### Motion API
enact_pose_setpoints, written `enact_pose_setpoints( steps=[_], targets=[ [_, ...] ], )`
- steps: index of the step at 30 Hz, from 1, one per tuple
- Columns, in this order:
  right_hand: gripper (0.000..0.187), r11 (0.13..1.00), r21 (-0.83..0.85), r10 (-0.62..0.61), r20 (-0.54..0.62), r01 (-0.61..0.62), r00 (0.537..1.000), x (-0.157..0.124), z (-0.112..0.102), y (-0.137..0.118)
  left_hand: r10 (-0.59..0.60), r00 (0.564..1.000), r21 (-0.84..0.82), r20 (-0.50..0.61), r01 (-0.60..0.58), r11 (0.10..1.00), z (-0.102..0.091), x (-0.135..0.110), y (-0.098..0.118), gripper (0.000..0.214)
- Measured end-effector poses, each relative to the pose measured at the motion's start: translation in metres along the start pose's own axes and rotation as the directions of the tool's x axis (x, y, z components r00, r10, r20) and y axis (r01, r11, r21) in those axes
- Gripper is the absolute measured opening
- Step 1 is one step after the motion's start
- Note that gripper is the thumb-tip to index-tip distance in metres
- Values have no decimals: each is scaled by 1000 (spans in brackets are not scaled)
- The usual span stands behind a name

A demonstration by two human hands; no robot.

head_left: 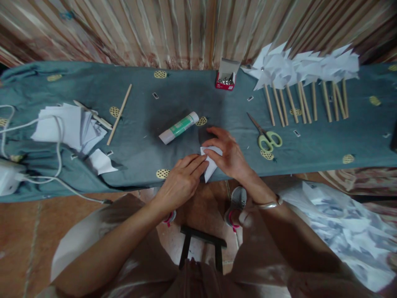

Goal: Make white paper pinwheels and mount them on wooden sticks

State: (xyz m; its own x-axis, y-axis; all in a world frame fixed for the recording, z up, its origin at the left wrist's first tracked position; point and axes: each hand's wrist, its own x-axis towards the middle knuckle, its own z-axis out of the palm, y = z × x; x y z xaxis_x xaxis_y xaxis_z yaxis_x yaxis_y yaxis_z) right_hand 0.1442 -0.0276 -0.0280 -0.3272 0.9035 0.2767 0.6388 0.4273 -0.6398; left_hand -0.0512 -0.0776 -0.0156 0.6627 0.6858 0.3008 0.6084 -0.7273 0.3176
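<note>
A small folded piece of white paper (211,164) lies at the near edge of the blue-grey cloth-covered table (139,136). My left hand (181,180) rests on the table with fingers stretched flat, their tips pressing the paper's left side. My right hand (228,153) lies over the paper's right side, fingers bent down onto it and pinching its edge. A white and green glue stick (179,127) lies just beyond my hands. Green-handled scissors (266,136) lie to the right.
Several white paper pinwheels on wooden sticks (305,82) lie at the back right. A red box of pins (226,78) stands at the back centre. A paper stack (70,126), loose stick (119,114) and white cables (37,178) are left. Paper scraps (341,227) cover the floor at right.
</note>
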Motion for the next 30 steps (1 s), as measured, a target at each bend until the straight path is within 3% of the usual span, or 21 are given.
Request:
enact_pose_setpoints(
  steps=[11,15,22,25,30],
  targets=[
    [28,995,-98,-16,-11,15,1000,-5,4,-3,8,1000,16,3,-8,1000,-1,1,0,32],
    [44,977,-211,28,-44,-37,999,-12,2,-2,4,1000,29,18,-5,1000,0,0,0,32],
    [57,918,-336,166,-165,-213,972,-15,-23,36,-16,998,39,53,14,999,-2,-1,0,32],
    [58,910,-347,171,-185,-227,968,-14,-28,45,-18,997,45,69,15,999,-4,0,0,32],
    [69,931,-321,135,-134,-172,982,-25,-23,26,-14,999,45,50,12,999,-5,2,-2,32]
  ],
)
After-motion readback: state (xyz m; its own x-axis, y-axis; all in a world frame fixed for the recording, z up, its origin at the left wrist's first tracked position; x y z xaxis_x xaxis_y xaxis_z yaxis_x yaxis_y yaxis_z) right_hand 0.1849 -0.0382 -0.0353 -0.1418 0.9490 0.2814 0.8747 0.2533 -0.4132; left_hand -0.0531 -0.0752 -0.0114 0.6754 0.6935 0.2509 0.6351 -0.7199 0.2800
